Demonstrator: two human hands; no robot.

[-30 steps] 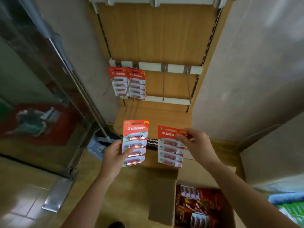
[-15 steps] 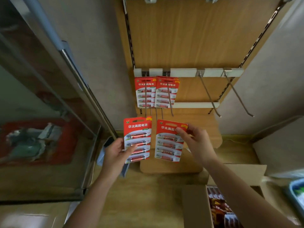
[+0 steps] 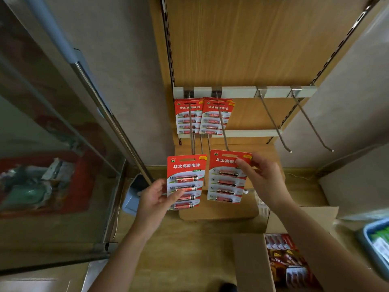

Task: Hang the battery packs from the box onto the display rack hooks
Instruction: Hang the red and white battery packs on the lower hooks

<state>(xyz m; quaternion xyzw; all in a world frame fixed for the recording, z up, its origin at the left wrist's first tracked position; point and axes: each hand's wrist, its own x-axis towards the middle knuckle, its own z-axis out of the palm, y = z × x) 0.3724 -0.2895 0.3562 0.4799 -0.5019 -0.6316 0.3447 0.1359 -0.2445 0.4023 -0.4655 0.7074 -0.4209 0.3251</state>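
The left pack [image 3: 185, 183] sits in the left hand [image 3: 153, 199], thumb curled across its lower face. The right pack [image 3: 227, 178] is pinched at its top corner by the right hand [image 3: 266, 180], which leaves both hang slots clear for threading, I judge. Loaded hooks [image 3: 191, 140] end just above the fingertips, empty hooks [image 3: 272, 116] stand up-right of the right fingers, and the box [image 3: 250, 264] lies below that wrist.

Red/white battery packs [image 3: 185, 182], wood-grain rack [image 3: 252, 43], brown cardboard box [image 3: 250, 262].

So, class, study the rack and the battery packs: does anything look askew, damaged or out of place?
Nothing damaged or spilled. The packs on the second hook hang slightly fanned, edges not lined up, unlike the left hook's packs. The right hand holds its pack a little tilted.
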